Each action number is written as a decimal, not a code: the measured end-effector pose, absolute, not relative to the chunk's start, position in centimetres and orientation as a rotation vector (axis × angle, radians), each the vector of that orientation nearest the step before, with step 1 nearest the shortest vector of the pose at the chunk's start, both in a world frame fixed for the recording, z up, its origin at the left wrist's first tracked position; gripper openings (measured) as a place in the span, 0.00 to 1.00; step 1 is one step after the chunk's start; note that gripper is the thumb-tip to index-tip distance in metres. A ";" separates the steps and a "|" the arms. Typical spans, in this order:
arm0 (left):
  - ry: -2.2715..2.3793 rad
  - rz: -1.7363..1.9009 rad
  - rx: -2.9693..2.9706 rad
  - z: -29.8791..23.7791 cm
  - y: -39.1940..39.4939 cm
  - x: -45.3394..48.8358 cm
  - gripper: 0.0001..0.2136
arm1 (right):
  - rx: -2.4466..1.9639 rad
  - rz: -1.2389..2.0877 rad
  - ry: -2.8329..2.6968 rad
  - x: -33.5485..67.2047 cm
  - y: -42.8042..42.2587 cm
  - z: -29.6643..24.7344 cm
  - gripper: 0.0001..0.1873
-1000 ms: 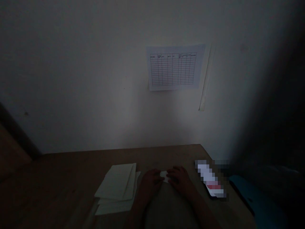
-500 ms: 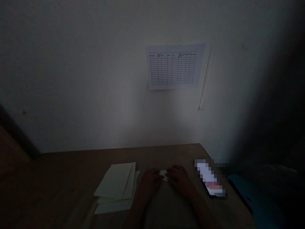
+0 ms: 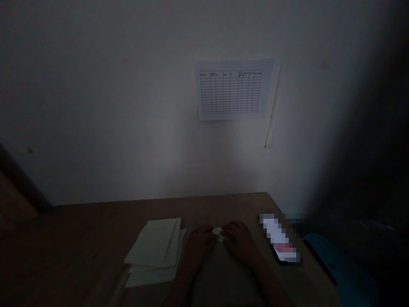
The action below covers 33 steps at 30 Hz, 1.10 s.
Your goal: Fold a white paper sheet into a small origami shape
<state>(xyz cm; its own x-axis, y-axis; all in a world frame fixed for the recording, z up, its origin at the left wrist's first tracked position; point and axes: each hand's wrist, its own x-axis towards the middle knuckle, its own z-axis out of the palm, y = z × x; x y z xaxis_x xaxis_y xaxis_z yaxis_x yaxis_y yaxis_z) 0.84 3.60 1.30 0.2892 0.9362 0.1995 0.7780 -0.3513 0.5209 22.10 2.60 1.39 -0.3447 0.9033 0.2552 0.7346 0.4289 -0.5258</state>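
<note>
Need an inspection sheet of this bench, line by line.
Surface: wooden table, dimly lit.
Job's things: small white paper piece between the hands; stack of pale paper sheets left of the left hand.
Clutter: pixelated phone right of the right hand; blue object further right, shape unclear in the dark.
Grippers: left hand and right hand, fingers meeting on the paper piece.
Cables: nothing seen.
Surroundings: pale wall with a printed grid sheet on it.
</note>
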 end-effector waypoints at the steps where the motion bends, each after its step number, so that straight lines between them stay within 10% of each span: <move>1: 1.558 0.680 2.236 1.3 3.7 0.8 0.10 | -1.381 0.436 -2.170 22.0 2.6 1.4 0.17; 33: 1.612 0.788 2.146 1.5 3.9 1.3 0.12 | -1.389 0.403 -2.081 21.3 3.0 0.5 0.13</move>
<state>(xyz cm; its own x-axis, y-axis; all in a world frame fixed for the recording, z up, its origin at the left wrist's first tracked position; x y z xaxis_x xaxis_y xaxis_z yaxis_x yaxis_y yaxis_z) 1.34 3.85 1.51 0.2012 0.9533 0.2251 0.7631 -0.2966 0.5742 21.30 3.04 0.52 -0.2739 0.9105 0.3099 0.7288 0.4067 -0.5508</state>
